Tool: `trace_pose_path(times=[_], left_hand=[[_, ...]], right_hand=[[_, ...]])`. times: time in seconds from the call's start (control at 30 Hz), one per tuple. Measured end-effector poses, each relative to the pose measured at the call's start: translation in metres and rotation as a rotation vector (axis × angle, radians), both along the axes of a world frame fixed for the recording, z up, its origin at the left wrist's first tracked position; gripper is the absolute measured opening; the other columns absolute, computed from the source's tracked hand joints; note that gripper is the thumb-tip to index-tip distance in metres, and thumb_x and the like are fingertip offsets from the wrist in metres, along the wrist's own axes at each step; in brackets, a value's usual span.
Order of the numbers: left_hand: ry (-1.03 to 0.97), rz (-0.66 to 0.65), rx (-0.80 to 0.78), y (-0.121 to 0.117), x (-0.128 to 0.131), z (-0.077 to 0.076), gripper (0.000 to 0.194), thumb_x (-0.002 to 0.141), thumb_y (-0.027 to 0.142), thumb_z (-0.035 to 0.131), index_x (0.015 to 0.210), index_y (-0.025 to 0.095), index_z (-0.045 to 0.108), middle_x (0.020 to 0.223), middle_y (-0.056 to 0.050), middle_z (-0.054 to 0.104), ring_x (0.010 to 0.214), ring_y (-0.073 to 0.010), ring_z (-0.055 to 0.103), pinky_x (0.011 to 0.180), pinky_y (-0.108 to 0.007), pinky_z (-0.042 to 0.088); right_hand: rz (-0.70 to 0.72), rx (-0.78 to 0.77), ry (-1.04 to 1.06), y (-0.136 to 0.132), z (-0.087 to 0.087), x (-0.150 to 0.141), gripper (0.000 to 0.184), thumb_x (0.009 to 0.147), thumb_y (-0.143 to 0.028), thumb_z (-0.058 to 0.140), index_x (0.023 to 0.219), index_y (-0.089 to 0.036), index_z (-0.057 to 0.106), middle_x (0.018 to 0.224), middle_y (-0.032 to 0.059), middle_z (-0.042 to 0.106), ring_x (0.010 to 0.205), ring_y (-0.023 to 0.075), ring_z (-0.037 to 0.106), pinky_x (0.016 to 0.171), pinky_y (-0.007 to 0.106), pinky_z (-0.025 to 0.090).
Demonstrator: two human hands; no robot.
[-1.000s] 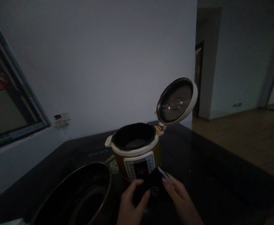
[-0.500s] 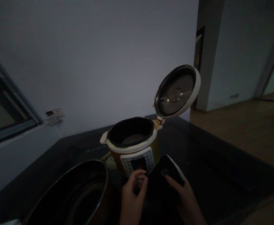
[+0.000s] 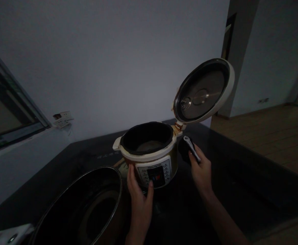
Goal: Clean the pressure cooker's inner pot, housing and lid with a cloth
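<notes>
A white and gold electric pressure cooker (image 3: 174, 163) stands on the dark countertop with its lid (image 3: 207, 90) raised to the right. Inside it, the black inner pot (image 3: 149, 141) shows. My left hand (image 3: 140, 204) rests against the cooker's lower front left, fingers and thumb apart, the thumb at the control panel (image 3: 156, 174). A folded black cloth with a pale edge (image 3: 187, 148) is gripped in my right hand (image 3: 201, 168), beside the cooker's right side below the hinge. I cannot tell whether the cloth touches the cooker.
A large dark pan (image 3: 98, 204) occupies the front left, with a pale handle (image 3: 13, 234) at the lower left corner. The black countertop (image 3: 230, 190) runs along a pale wall (image 3: 113, 68) with sockets (image 3: 63, 119). A window (image 3: 13, 112) is at the left.
My left hand has opened from a pinch before the panel and now lies against the cooker. My right hand has lifted the cloth up to the cooker's right side, bunching it. The view has shifted slightly.
</notes>
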State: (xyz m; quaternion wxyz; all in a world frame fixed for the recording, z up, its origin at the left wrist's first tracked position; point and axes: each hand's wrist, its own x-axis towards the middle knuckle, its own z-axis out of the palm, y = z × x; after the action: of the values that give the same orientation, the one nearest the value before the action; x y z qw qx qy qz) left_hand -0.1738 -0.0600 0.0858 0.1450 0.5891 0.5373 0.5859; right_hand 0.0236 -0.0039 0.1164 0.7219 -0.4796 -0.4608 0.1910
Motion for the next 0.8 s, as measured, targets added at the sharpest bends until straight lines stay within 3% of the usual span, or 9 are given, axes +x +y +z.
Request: trace_pose_path(times=[0.17,0.27,0.37,0.47,0.53,0.67,0.8], left_hand=[[-0.014,0.012,-0.129,0.013,-0.004,-0.003,0.077,0.093,0.044,0.047,0.153,0.017,0.007,0.163,-0.013,0.003,0.149,-0.024,0.003,0.12,-0.045,0.008],[0.008,-0.005,-0.131,0.015,-0.005,0.0,0.079,0.093,0.047,0.045,0.154,0.015,0.005,0.163,-0.012,-0.002,0.149,-0.0217,-0.002,0.12,-0.043,0.005],[-0.007,0.0,-0.151,0.016,-0.006,0.002,0.081,0.093,0.049,0.044,0.154,0.014,0.005,0.163,-0.011,-0.004,0.149,-0.02,-0.004,0.12,-0.041,0.003],[-0.058,0.01,-0.163,0.018,-0.01,0.003,0.082,0.092,0.051,0.044,0.154,0.014,0.004,0.163,-0.009,-0.004,0.149,-0.0193,-0.003,0.12,-0.039,0.003],[-0.09,0.006,-0.168,0.021,-0.012,0.002,0.083,0.092,0.053,0.043,0.154,0.014,0.003,0.164,-0.009,-0.004,0.149,-0.0195,-0.003,0.12,-0.039,0.002],[-0.131,-0.05,-0.218,0.024,-0.013,-0.001,0.084,0.092,0.054,0.043,0.154,0.019,-0.002,0.164,-0.005,-0.006,0.149,-0.0194,-0.005,0.12,-0.039,0.001],[-0.125,-0.057,-0.206,0.023,-0.012,-0.002,0.082,0.093,0.053,0.043,0.154,0.023,-0.002,0.164,-0.003,-0.006,0.149,-0.0185,-0.004,0.12,-0.038,0.002]], right_hand=[[0.154,0.068,-0.162,-0.01,-0.02,-0.036,0.043,0.093,-0.029,0.049,0.134,-0.022,0.056,0.142,0.0089,0.053,0.134,0.023,0.046,0.112,0.046,0.035],[0.168,0.142,-0.329,-0.019,-0.023,-0.045,0.045,0.094,-0.021,0.044,0.138,-0.027,0.051,0.15,0.0055,0.043,0.139,0.0196,0.039,0.115,0.043,0.032],[0.081,0.188,-0.387,-0.015,-0.014,-0.034,0.041,0.094,-0.018,0.044,0.132,-0.025,0.056,0.142,0.0079,0.053,0.132,0.0206,0.048,0.11,0.043,0.038],[-0.165,0.197,-0.316,-0.003,0.0,-0.014,0.032,0.093,-0.023,0.047,0.12,-0.02,0.063,0.119,0.0111,0.065,0.113,0.0233,0.06,0.098,0.043,0.047],[-0.234,0.213,-0.37,0.004,0.009,-0.004,0.03,0.092,-0.023,0.047,0.115,-0.019,0.065,0.111,0.0112,0.065,0.105,0.0239,0.061,0.093,0.043,0.049],[-0.034,0.281,-0.763,0.01,0.021,0.003,0.033,0.087,-0.014,0.048,0.114,-0.02,0.065,0.113,0.0108,0.063,0.107,0.0244,0.059,0.093,0.043,0.049],[0.01,0.377,-0.988,0.012,0.032,0.005,0.027,0.087,-0.012,0.048,0.108,-0.014,0.065,0.107,0.0133,0.064,0.104,0.0245,0.058,0.089,0.041,0.05]])
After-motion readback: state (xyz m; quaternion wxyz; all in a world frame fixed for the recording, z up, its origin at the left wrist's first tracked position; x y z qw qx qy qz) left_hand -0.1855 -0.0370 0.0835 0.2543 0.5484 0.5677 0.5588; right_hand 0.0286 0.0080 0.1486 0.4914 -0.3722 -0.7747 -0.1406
